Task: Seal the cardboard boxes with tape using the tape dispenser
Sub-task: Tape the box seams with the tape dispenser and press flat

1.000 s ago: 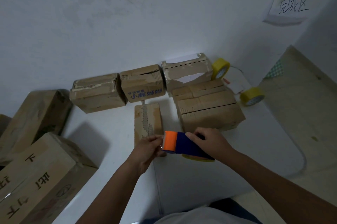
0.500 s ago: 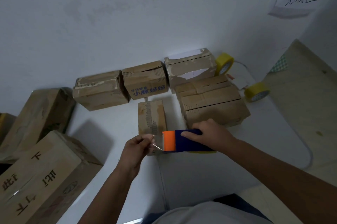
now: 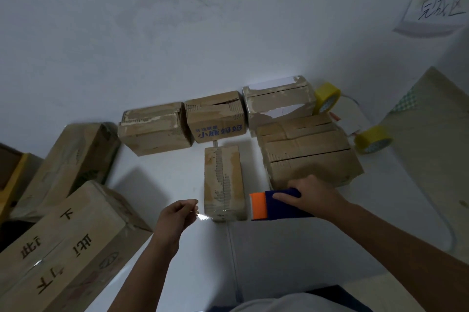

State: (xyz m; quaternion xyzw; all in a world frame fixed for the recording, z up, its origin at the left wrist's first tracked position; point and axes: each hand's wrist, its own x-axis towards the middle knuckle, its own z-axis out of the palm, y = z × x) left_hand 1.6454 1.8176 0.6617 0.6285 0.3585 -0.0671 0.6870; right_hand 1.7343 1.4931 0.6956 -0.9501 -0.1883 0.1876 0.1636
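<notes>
A narrow cardboard box lies lengthwise on the white table right in front of me. My right hand grips a blue and orange tape dispenser just right of the box's near end. My left hand pinches the free end of clear tape to the left of the box. The stretched tape spans the box's near end between the two hands.
Three boxes stand in a row against the wall, and a wider box sits right of the narrow one. Two yellow tape rolls lie at the far right. Large boxes are stacked at the left.
My left hand has drawn the tape end away to the left while the dispenser shifted to the right, so a length of tape is pulled out across the box's near end.
</notes>
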